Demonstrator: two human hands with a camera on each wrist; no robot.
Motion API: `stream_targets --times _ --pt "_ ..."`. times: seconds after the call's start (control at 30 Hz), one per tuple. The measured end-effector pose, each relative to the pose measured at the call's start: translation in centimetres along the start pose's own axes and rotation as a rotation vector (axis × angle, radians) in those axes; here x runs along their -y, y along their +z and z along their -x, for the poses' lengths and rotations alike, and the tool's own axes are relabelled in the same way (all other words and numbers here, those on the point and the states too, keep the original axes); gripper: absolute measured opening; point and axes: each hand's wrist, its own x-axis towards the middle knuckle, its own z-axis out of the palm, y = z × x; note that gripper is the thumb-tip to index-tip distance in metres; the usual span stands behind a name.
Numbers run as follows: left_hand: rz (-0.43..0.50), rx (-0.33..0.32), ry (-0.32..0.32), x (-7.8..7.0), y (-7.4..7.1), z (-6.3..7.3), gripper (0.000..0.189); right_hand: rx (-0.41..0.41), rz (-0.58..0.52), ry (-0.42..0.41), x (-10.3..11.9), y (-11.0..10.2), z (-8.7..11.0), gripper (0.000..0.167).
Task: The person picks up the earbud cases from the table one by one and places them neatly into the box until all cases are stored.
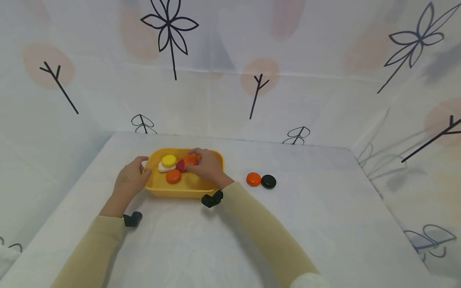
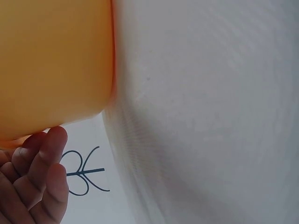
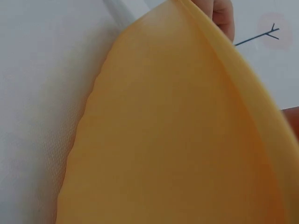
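A yellow plastic tray (image 1: 187, 194) stands on the white table, its outer wall large in both wrist views. At its left rim is my left hand (image 1: 131, 180), thumb at the edge and fingertips (image 2: 57, 137) against the outer wall. My right hand (image 1: 209, 166) reaches over the tray and pinches a glossy orange disc (image 1: 191, 160) between thumb and fingers. That disc overlaps a dark red disc (image 1: 181, 166) inside the tray. Next to these lie a yellow disc (image 1: 169, 161), a white piece (image 1: 163, 168) partly hidden under it, and another orange disc (image 1: 173, 176).
Right of the tray, an orange disc (image 1: 253, 179) and a black disc (image 1: 268, 181) lie side by side on the white tabletop (image 1: 324, 224). A white cloth (image 1: 216, 104) with plant drawings hangs behind the table and at its sides. Each wrist wears a dark camera mount (image 1: 212, 199).
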Motion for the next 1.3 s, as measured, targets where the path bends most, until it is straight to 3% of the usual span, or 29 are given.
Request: stream_targets --times 0.37,0.93,1.3 --pt "0.001 0.008 -0.003 -0.1 0.0 0.0 0.054 0.022 0.021 0.058 0.2 0.3 -0.4 0.045" --pt "0.004 -0.003 0.002 -0.1 0.0 0.0 0.054 -0.03 0.148 0.074 -0.2 1.3 -0.8 0.033" --pt "0.007 0.013 -0.009 -0.2 0.0 0.1 0.055 -0.051 0.371 0.056 -0.5 1.9 -1.2 0.033"
